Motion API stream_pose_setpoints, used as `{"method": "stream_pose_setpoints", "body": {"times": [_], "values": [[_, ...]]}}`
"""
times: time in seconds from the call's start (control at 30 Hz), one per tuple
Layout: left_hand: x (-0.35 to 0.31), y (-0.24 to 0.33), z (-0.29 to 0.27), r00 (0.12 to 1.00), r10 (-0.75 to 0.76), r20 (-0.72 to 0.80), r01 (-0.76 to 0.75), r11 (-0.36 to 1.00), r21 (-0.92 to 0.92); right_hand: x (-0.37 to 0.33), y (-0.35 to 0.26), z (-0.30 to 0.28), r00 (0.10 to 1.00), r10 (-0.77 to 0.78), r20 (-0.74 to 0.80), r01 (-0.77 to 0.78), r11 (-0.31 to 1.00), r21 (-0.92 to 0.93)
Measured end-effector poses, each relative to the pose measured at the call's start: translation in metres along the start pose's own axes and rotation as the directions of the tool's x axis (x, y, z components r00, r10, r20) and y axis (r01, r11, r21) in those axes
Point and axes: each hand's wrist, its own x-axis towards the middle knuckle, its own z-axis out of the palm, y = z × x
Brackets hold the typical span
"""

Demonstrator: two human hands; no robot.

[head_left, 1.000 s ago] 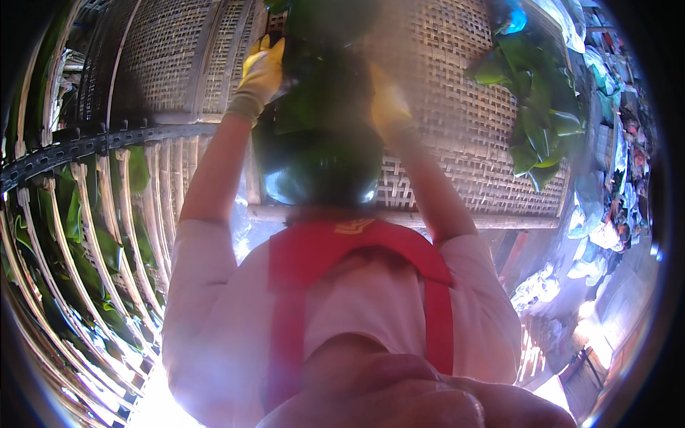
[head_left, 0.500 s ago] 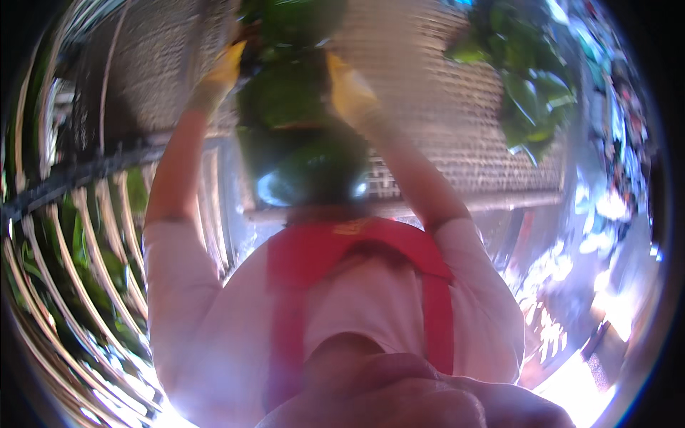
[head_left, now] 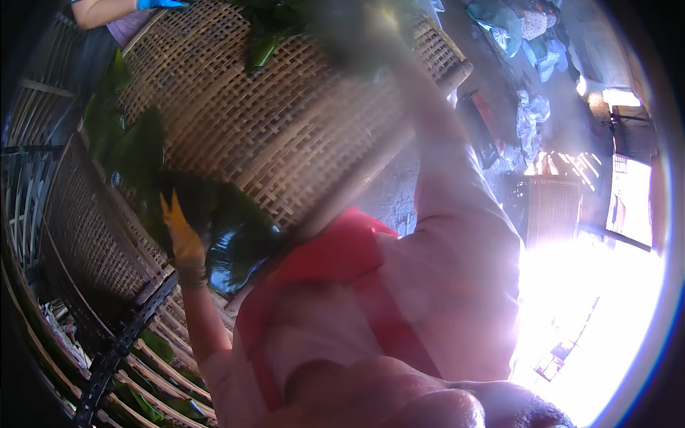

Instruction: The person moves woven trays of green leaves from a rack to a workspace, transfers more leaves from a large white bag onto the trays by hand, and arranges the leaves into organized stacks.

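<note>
A woven bamboo tray (head_left: 235, 128) lies before me, with large glossy dark green leaves (head_left: 232, 221) along its left and near edges. My left hand (head_left: 185, 239), in a yellow glove, is at the outer side of these leaves, its fingers stretched out and spread apart against them. At the far right part of the tray, my right hand (head_left: 385, 28) is a yellowish blur with its arm stretched forward. A smeared dark green patch lies around that hand; whether its fingers hold leaf cannot be made out. More leaves (head_left: 264, 46) rest near the tray's far side.
Another person's blue-gloved hand (head_left: 160, 3) is at the far left edge of the tray. A slatted rack (head_left: 168, 335) with leaves stands at the near left, beside a dark bar (head_left: 121, 357). Bluish plastic bags (head_left: 531, 118) lie on the floor at right.
Both hands were together ahead of me beside a stack of leaves. Now they are far apart, left nearer, right farther off to the right. My view of the tray has turned.
</note>
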Motion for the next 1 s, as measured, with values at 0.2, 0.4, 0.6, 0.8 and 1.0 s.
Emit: {"method": "stream_pose_setpoints", "body": {"times": [0.2,0.4,0.6,0.8,1.0], "values": [[0.027,0.067,0.055,0.921,0.39,-0.003,-0.383,0.907,0.173,-0.019,-0.007,-0.051,0.857,-0.457,-0.239,0.51,0.817,0.268],[0.083,0.154,0.08,0.861,0.503,-0.074,-0.508,0.849,-0.143,-0.065,-0.029,-0.09,0.644,-0.729,-0.233,0.419,0.081,0.904],[0.075,0.096,0.093,0.982,0.125,0.141,0.064,0.48,-0.875,-0.102,-0.061,-0.104,0.4,-0.826,-0.398,0.917,0.355,0.185],[0.003,0.055,0.109,0.958,0.216,-0.189,-0.287,0.755,-0.59,-0.17,-0.072,-0.05,0.685,-0.596,-0.418,0.282,-0.312,0.907],[-0.042,0.095,0.135,0.98,0.144,-0.136,-0.192,0.862,-0.469,-0.229,-0.117,-0.098,0.482,-0.487,-0.728,0.69,-0.3,0.658]]}}
